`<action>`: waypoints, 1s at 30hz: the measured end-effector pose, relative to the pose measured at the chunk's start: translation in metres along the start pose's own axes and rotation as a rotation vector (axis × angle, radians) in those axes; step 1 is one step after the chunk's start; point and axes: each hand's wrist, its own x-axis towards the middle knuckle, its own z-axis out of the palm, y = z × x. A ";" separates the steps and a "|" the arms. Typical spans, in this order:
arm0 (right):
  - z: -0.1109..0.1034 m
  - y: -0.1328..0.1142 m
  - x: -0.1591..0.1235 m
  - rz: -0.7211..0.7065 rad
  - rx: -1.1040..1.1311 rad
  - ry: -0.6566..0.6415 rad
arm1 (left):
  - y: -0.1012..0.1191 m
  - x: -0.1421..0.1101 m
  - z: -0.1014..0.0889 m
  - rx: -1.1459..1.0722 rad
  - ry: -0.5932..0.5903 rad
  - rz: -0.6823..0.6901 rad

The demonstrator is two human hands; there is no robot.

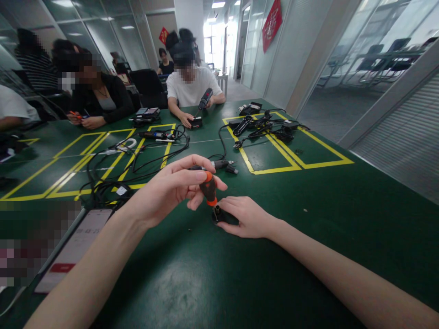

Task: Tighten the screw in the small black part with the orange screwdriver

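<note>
While raised left grip [178, 183] clasps screwdriver [209, 189], palm-down right grip [249, 216] pinches black part [226, 218].

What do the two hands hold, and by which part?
Left hand: screwdriver, fingers around its handle. Right hand: small black part on the table, fingers at its sides.

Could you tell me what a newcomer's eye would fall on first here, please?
Probably the orange-and-dark screwdriver in the left hand, front and centre, pointing down at a black part held by the right hand. Next, perhaps, the yellow tape outlines beyond, with black cables tangled across them.
</note>
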 end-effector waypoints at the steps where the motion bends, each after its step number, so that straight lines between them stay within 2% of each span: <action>1: 0.000 0.000 0.000 0.001 0.000 -0.001 | 0.000 0.000 0.000 0.000 0.004 0.004; 8: 0.001 0.001 -0.001 -0.017 -0.003 0.018 | -0.002 -0.001 -0.001 0.064 0.076 0.010; 17: 0.000 0.000 0.000 -0.010 -0.002 0.016 | -0.002 -0.001 -0.003 0.012 -0.056 -0.002; 25: -0.001 -0.001 0.000 0.001 -0.013 0.014 | -0.003 -0.002 -0.001 0.043 0.062 0.016; 30: 0.001 -0.003 0.000 0.047 -0.030 0.034 | -0.001 -0.001 0.000 0.038 0.015 0.037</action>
